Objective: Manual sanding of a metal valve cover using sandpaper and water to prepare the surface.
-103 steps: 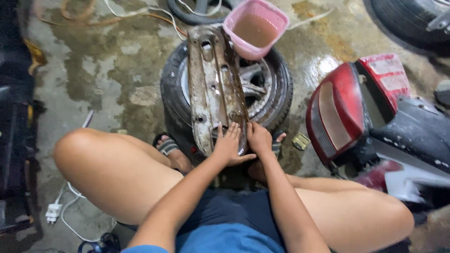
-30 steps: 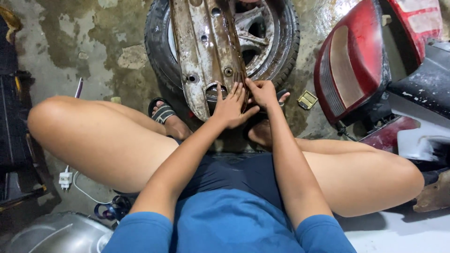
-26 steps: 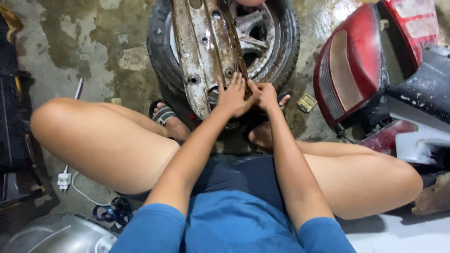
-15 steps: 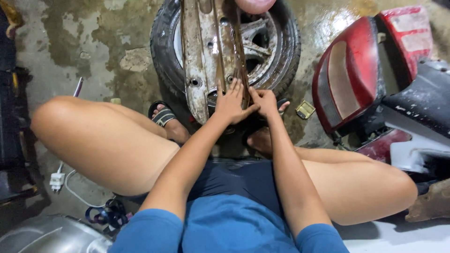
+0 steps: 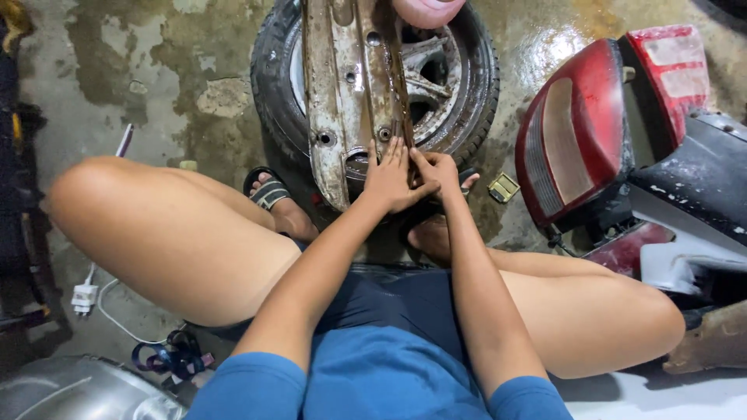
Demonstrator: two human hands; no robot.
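A long, dirty, rust-stained metal panel (image 5: 342,93) with several holes lies across a small wheel with a black tyre (image 5: 272,101) on the wet concrete floor. My left hand (image 5: 387,177) lies flat on the panel's near end, fingers stretched along its right edge. My right hand (image 5: 437,168) is beside it, fingertips pinched at the same edge; whatever it pinches is too small to see. I sit low with my bare knees spread, sandalled feet by the tyre.
A scooter's rear with a red tail light (image 5: 568,148) stands close on the right. A pink tub (image 5: 426,9) is beyond the wheel. A small square metal piece (image 5: 503,187) lies by the tyre. White charger and cable (image 5: 85,295) at left; a grey curved cover (image 5: 78,389) at bottom left.
Earlier the view took in the whole panel and the pink tub; now it sits closer and lower. My hands have stayed at the panel's near end, shifting only slightly.
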